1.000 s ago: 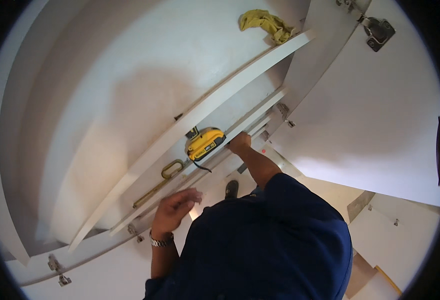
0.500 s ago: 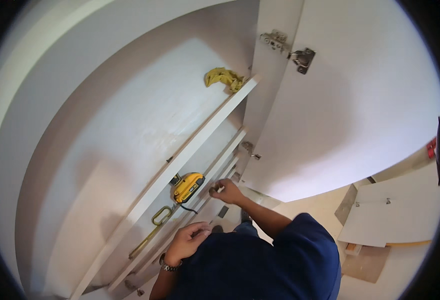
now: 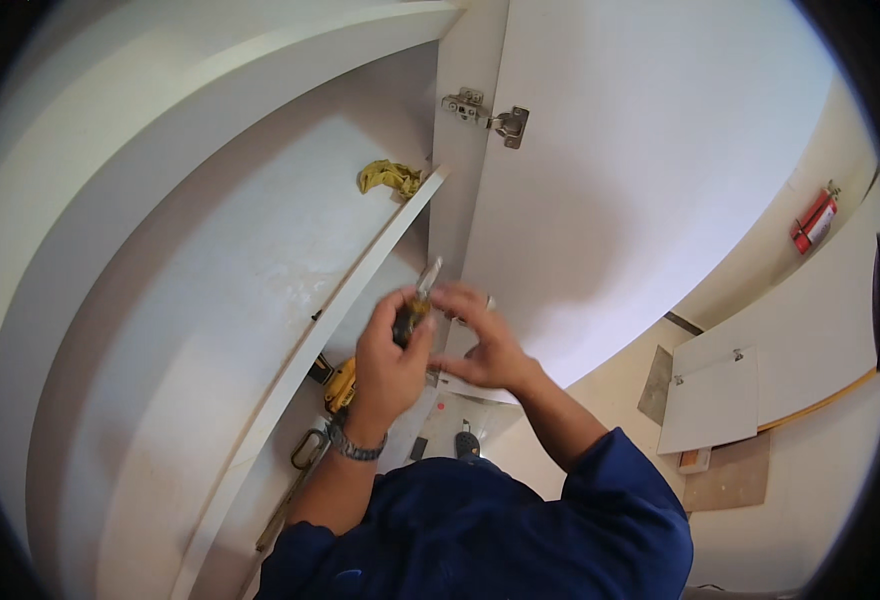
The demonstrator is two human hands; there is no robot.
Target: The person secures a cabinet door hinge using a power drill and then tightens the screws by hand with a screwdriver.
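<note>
Your left hand (image 3: 385,375) and right hand (image 3: 495,355) have drawn together: left fingers closed around a tool (image 3: 415,312), black-and-yellow handle, pale slender tip; right fingers parted, contact unclear.

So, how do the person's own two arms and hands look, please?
The left hand and right hand wear no gloves. A grey metal link band circles the left wrist; the right wrist has none. Dark blue short sleeves leave both forearms bare.
</note>
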